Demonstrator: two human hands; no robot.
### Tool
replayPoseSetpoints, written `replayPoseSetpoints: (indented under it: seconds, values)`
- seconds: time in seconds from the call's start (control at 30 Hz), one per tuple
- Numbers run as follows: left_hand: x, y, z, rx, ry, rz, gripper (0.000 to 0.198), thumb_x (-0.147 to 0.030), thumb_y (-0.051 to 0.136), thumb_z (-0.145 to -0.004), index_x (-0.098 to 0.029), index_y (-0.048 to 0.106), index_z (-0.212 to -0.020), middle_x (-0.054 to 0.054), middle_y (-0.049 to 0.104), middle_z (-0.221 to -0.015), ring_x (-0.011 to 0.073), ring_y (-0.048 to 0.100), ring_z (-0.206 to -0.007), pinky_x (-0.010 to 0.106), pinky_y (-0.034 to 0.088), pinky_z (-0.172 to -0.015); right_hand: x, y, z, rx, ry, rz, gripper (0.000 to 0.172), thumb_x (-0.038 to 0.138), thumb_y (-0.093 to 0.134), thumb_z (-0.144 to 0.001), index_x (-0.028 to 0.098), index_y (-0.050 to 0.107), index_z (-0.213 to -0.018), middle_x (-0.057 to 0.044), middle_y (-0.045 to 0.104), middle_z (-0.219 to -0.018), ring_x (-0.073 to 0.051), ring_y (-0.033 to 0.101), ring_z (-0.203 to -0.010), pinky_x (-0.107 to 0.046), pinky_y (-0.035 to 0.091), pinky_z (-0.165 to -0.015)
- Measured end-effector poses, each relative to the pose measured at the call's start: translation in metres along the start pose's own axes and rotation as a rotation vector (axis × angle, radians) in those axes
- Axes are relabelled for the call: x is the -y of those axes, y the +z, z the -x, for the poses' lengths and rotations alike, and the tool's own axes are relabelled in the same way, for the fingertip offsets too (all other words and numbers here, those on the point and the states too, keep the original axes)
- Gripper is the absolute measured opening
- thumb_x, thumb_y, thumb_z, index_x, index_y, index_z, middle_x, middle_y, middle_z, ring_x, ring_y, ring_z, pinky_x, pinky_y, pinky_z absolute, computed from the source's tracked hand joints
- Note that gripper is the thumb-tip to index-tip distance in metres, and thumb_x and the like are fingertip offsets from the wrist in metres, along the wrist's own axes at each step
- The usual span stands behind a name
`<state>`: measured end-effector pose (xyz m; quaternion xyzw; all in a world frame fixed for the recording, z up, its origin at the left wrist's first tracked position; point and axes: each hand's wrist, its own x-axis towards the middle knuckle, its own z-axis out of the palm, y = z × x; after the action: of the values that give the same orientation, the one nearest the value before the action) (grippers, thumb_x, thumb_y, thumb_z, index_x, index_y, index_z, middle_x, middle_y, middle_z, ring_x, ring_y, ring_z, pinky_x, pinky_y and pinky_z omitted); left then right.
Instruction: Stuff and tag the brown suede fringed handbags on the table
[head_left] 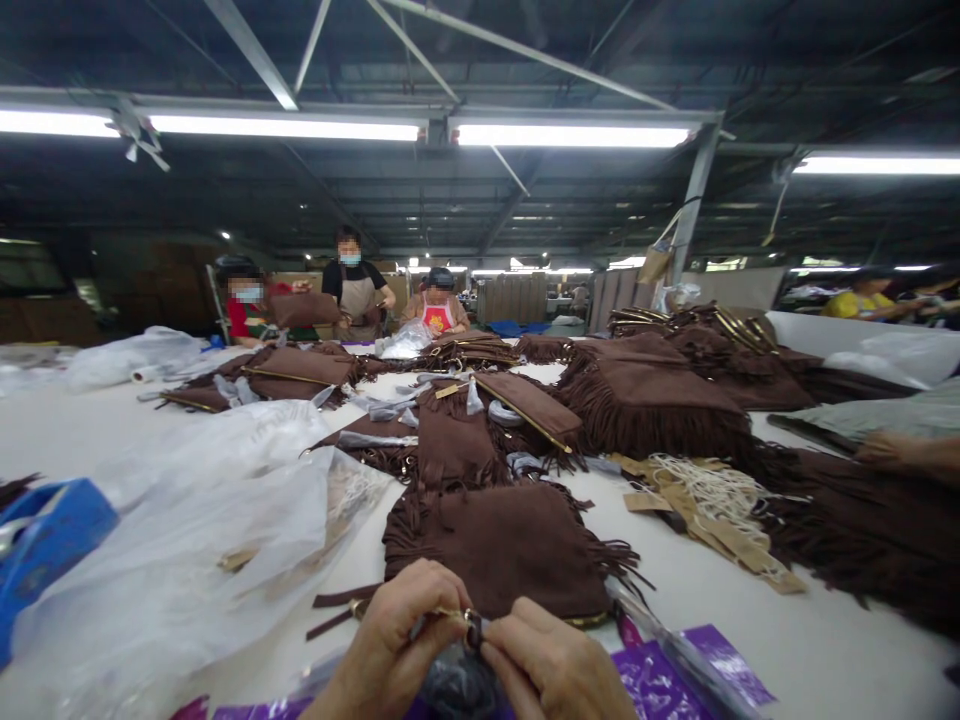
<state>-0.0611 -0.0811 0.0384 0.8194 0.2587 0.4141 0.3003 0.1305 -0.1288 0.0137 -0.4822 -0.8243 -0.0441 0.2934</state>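
Note:
My left hand (401, 640) pinches a small gold metal clasp (450, 612) at the front edge of a brown bag. Facing it, my right hand (555, 660) is closed on a short dark strap loop (472, 630) that meets the clasp. The fingertips hide how the two are joined. Beyond both hands lies the brown fringed bag (502, 545), flat, with a gold zip edge toward me. Below the fingers is a dark bundle in clear plastic (459, 685). A thin brown strap (337, 600) sticks out left of my left hand.
More fringed bags (652, 400) are piled ahead and right. Paper tags with white cords (709, 500) lie at right. Clear plastic bags (187, 540) and a blue tape dispenser (52, 550) are left; purple packaging (667, 680) is near right. Another person's hand (900, 452) reaches in at right; co-workers stand across.

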Motion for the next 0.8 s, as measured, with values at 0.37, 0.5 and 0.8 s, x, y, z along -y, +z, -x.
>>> replayPoseSetpoints:
  seconds: [0.37,0.5,0.8]
  values:
    - [0.005,0.018,-0.001,-0.130,0.126,-0.158,0.019,-0.023,0.057,-0.092,-0.019,0.055,-0.073,0.002,0.060,-0.073,0.0152,0.055,-0.071,0.024,0.040,-0.066,0.008,0.004,0.002,-0.067,0.070,0.111,0.020,0.036,0.063,-0.086,0.025,0.050,-0.077,0.004,0.061,-0.066,-0.016,0.064,-0.054,-0.028,0.035,-0.048]
    - [0.000,0.022,-0.002,-0.135,0.019,-0.019,0.018,-0.019,0.061,-0.086,-0.018,0.058,-0.069,0.000,0.058,-0.069,0.0136,0.054,-0.067,0.022,0.039,-0.063,0.004,0.006,-0.002,-0.058,-0.026,0.245,0.014,0.030,0.058,-0.089,0.024,0.048,-0.082,0.002,0.062,-0.068,-0.017,0.064,-0.052,-0.029,0.032,-0.045]
    - [0.008,0.019,0.006,-0.028,-0.163,0.209,0.017,-0.033,0.065,-0.084,-0.017,0.061,-0.083,0.000,0.055,-0.078,0.0129,0.051,-0.070,0.021,0.039,-0.065,-0.010,0.010,0.009,-0.008,-0.053,0.134,0.026,0.017,0.033,-0.100,0.024,0.053,-0.085,0.001,0.061,-0.074,-0.013,0.064,-0.058,-0.025,0.036,-0.049]
